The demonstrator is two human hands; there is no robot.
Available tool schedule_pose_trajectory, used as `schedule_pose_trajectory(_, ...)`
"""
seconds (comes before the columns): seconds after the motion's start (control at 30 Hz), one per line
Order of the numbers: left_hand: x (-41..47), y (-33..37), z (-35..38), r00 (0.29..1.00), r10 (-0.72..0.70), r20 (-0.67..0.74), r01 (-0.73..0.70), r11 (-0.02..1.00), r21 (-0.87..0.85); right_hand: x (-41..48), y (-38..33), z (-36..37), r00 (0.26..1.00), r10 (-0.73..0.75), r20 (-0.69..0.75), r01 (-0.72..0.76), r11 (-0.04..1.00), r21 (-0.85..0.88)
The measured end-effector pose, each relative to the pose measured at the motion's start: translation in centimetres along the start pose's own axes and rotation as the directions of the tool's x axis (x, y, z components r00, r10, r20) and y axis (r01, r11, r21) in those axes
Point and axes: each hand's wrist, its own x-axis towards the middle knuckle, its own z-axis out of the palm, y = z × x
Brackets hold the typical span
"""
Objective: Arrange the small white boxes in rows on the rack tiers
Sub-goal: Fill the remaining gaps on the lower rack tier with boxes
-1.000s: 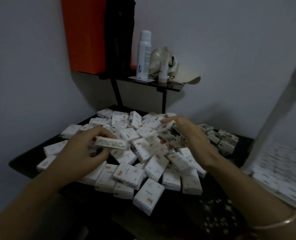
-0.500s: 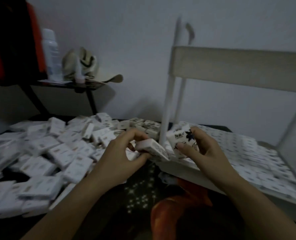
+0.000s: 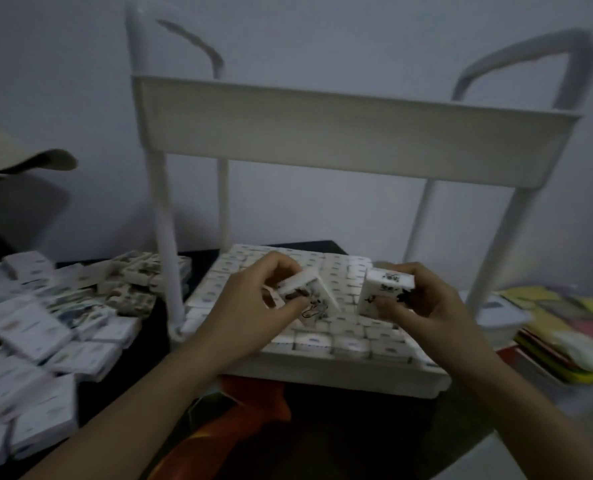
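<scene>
The wall (image 3: 322, 39) is pale and fills the background. The rack (image 3: 163, 209) is white, has two tiers on tube legs and stands on the table (image 3: 156, 327), which is dark.

The upper tier (image 3: 353, 147) is seen from below its front wall; its contents are hidden. The lower tier (image 3: 340, 372) is a shallow tray. It holds the rows (image 3: 326, 268) of small white boxes, which are packed edge to edge across most of its floor.

The pile (image 3: 35, 334) of loose white boxes lies on the table left of the rack, unsorted and blurred. Some of its boxes lie just beside the rack's front left leg.

The papers (image 3: 565, 327), yellow and pink, are stacked right of the rack. A white container (image 3: 499, 313) sits between the papers and the front right leg. An orange cloth (image 3: 232, 427) lies in front of the lower tier, near the forearms. A cap brim (image 3: 35, 162) shows at the left edge.

Both hands are above the rows, near each other but apart. The left hand (image 3: 250, 306) has its fingers curled round the left box (image 3: 308, 294), thumb on the near face, and the box is tilted. The right hand (image 3: 423, 306) pinches the right box (image 3: 383, 289) between thumb and fingers, and it is held nearly upright. Both held boxes show dark print. Neither held box touches the rows
</scene>
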Motion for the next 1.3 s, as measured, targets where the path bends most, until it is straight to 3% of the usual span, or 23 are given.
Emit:
schedule_pose_trajectory(0.13, 2.4, -1.0, 2.4, 0.982, -0.179, -0.061, 0.175, 0.982, -0.074, 1.2, 0.1, -0.6, 0.999, 0.027, -0.043, -0.029, 0.998, -0.057)
schedule_pose_trajectory(0.23, 3.1, -2.1, 3.1, 0.977, -0.211, -0.019, 0.212, 0.977, 0.02, 1.8, 0.6, -0.3, 0.998, 0.009, -0.068, -0.024, 0.976, -0.215)
schedule_pose_trajectory(0.43, 3.3, -3.5, 1.8, 0.969, -0.14, 0.205, 0.031, 0.888, 0.46, 4.7, 1.6, -0.8, 0.971, 0.036, -0.237, -0.134, 0.901, -0.411)
schedule_pose_trajectory(0.53, 4.3, -3.5, 1.0, 0.955, -0.116, 0.274, -0.057, 0.833, 0.55, 6.4, 1.8, -1.2, 0.949, 0.023, -0.315, -0.191, 0.836, -0.514)
schedule_pose_trajectory(0.63, 5.2, -3.2, 1.1, 0.946, -0.108, 0.306, -0.066, 0.859, 0.508, 8.1, 2.3, -0.8, 0.936, 0.005, -0.353, -0.237, 0.749, -0.618)
schedule_pose_trajectory(0.87, 6.4, -3.6, 3.0, 0.958, -0.059, 0.28, -0.024, 0.959, 0.284, 11.5, 6.0, -0.5, 0.865, 0.125, -0.486, -0.426, 0.696, -0.578)
schedule_pose_trajectory(1.0, 6.7, -3.8, 3.6, 0.96, -0.06, 0.272, -0.003, 0.974, 0.225, 12.8, 6.7, -0.5, 0.883, 0.171, -0.436, -0.437, 0.637, -0.635)
schedule_pose_trajectory(1.17, 7.6, -4.2, 4.5, 0.967, -0.11, 0.231, 0.073, 0.984, 0.163, 13.1, 7.6, -0.8, 0.874, 0.401, -0.276, -0.472, 0.562, -0.679)
schedule_pose_trajectory(1.3, 9.8, -4.0, 5.6, 0.987, -0.015, 0.158, 0.001, 0.996, 0.088, 13.4, 7.4, -0.7, 0.843, 0.479, -0.246, -0.5, 0.527, -0.687)
